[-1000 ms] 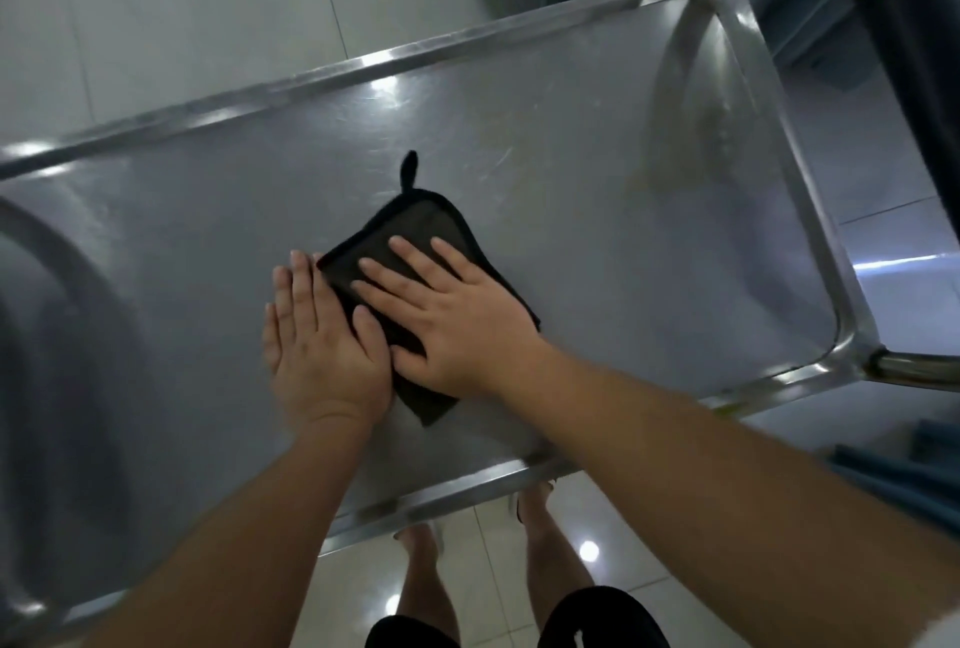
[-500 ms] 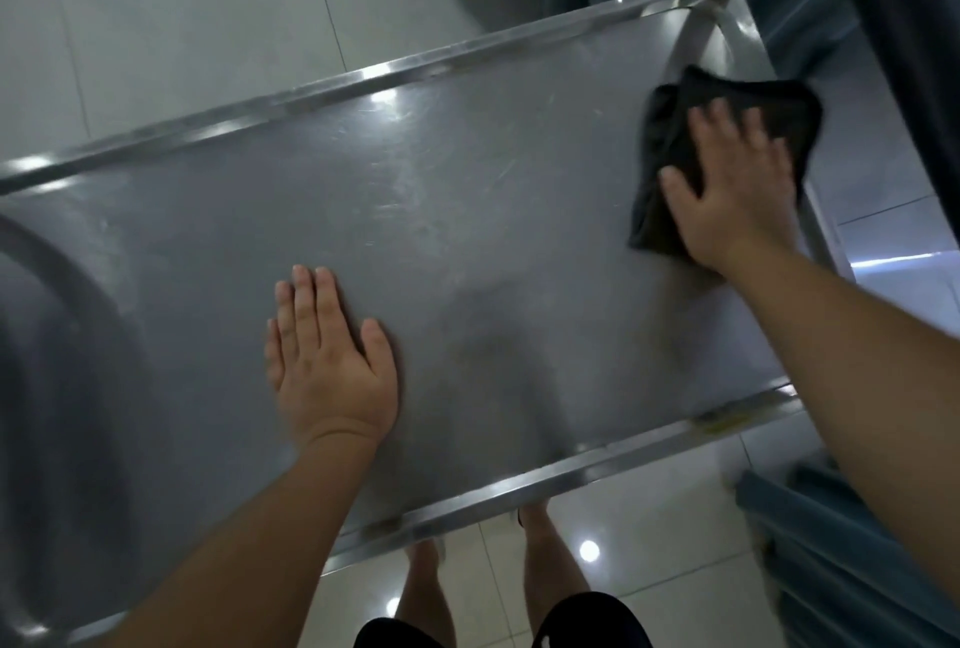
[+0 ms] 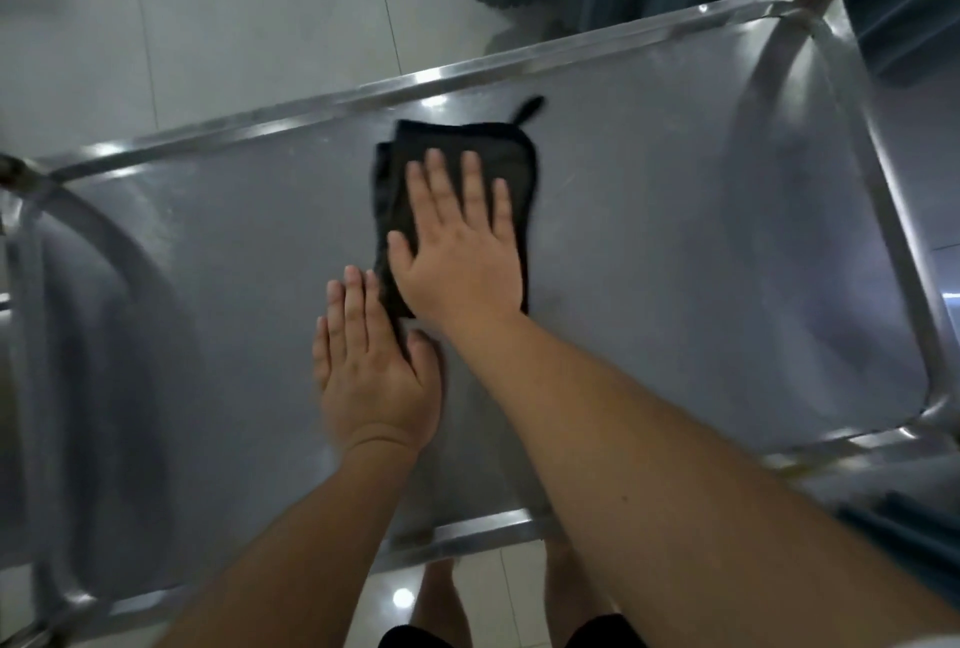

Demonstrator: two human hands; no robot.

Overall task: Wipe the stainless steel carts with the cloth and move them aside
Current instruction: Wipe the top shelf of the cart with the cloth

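Both palms down on the steel cart top, black cloth under the right one

The right hand [image 3: 460, 252] lies flat, fingers straight and slightly spread, pressing the black cloth [image 3: 498, 148] mid-tray toward the 12 o'clock rim of the cart [image 3: 649, 210]. The left hand [image 3: 371, 361] sits at its 7 o'clock, fingers straight and together on bare steel, fingertips touching the cloth's edge. Grey tiled floor [image 3: 234, 23] beyond.
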